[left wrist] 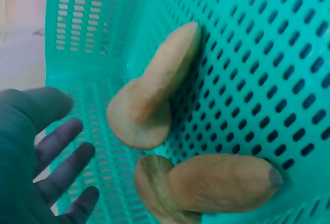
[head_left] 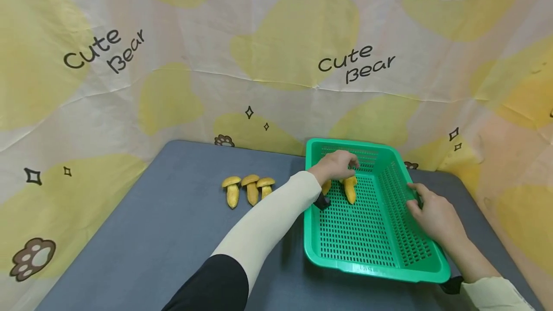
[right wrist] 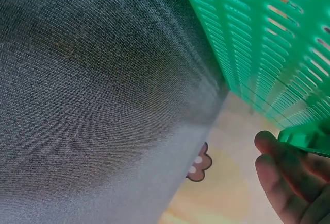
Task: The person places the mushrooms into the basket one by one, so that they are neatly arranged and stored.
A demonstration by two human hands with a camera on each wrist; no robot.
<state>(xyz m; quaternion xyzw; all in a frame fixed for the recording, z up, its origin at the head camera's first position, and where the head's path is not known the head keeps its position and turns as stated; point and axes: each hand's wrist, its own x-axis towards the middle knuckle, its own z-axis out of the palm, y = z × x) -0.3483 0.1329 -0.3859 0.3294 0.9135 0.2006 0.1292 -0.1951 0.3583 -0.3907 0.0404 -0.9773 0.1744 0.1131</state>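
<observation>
Over the far left part of a green plastic basket (head_left: 380, 272), my left hand (head_left: 337, 164) hangs with its fingers spread and nothing between them. Two yellow-brown mushrooms (head_left: 350, 190) lie on the basket floor just below it. The left wrist view shows one mushroom (left wrist: 160, 85) pointing up and away and another (left wrist: 221, 183) lying across, both apart from the fingers (left wrist: 67, 172). My right hand (head_left: 436, 215) holds the basket's right rim, its fingertips (right wrist: 265, 141) outside the wall in the right wrist view.
Three more mushrooms (head_left: 252, 190) lie in a row on the grey table (head_left: 173, 224), left of the basket; my left forearm partly covers the rightmost. A patterned cloth (head_left: 276, 52) hangs behind the table and down its sides.
</observation>
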